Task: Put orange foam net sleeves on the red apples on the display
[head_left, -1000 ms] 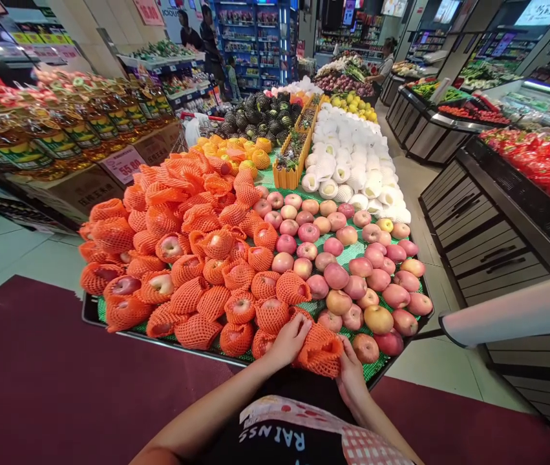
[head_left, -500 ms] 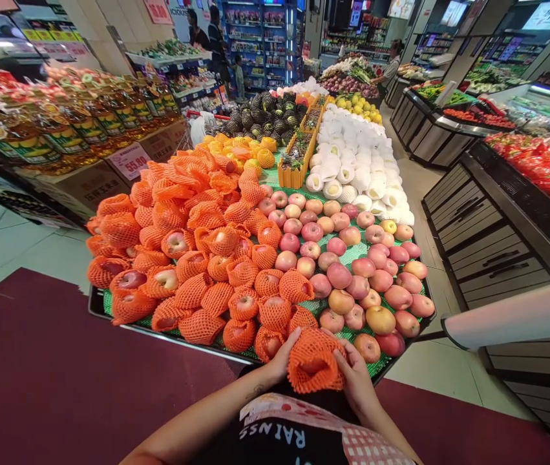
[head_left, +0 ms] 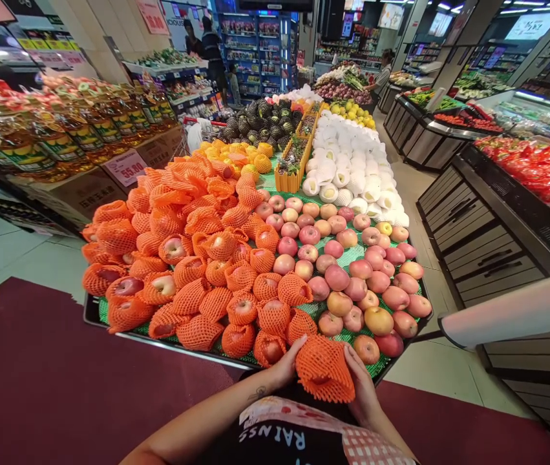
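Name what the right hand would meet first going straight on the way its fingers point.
Probably a bare apple ahead of the right hand, past the orange net sleeve it holds; depth is unclear.

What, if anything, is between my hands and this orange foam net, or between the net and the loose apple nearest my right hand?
Nothing visible separates your left hand or right hand from the orange foam net; they hold its sides. Your right hand itself partly stands between the net and that loose apple.
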`<state>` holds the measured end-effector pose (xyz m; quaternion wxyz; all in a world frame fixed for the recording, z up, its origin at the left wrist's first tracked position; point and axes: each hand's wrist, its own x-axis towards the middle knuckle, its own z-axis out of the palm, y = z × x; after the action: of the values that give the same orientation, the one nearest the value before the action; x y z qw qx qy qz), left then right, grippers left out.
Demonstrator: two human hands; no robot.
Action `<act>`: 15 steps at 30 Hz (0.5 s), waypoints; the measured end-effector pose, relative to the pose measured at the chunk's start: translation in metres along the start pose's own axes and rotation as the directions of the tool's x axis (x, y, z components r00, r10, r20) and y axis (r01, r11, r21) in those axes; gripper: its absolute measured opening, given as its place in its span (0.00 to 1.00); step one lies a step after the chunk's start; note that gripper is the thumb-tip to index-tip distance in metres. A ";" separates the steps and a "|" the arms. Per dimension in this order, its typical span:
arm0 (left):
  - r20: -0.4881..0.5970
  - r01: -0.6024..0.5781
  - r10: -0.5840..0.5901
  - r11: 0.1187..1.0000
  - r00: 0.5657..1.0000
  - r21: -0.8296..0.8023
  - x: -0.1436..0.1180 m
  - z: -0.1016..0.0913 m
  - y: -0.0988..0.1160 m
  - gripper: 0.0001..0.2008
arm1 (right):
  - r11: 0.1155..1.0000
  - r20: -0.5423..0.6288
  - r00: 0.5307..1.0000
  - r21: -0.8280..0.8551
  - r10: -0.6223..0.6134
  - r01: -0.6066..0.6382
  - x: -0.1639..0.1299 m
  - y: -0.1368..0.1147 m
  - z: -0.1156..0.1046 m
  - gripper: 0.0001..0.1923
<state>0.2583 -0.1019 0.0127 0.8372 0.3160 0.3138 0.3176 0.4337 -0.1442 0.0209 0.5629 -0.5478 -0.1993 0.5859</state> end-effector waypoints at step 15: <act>0.161 -0.109 0.087 0.985 0.983 0.134 -0.002 -0.005 -0.005 0.36 | 0.941 0.196 0.979 -0.318 -0.053 0.115 0.010 -0.029 0.028 0.25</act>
<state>0.2552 -0.1047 0.0072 0.8176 0.4135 0.2540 0.3100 0.4244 -0.1167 0.0502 0.4675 -0.5679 -0.3686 0.5684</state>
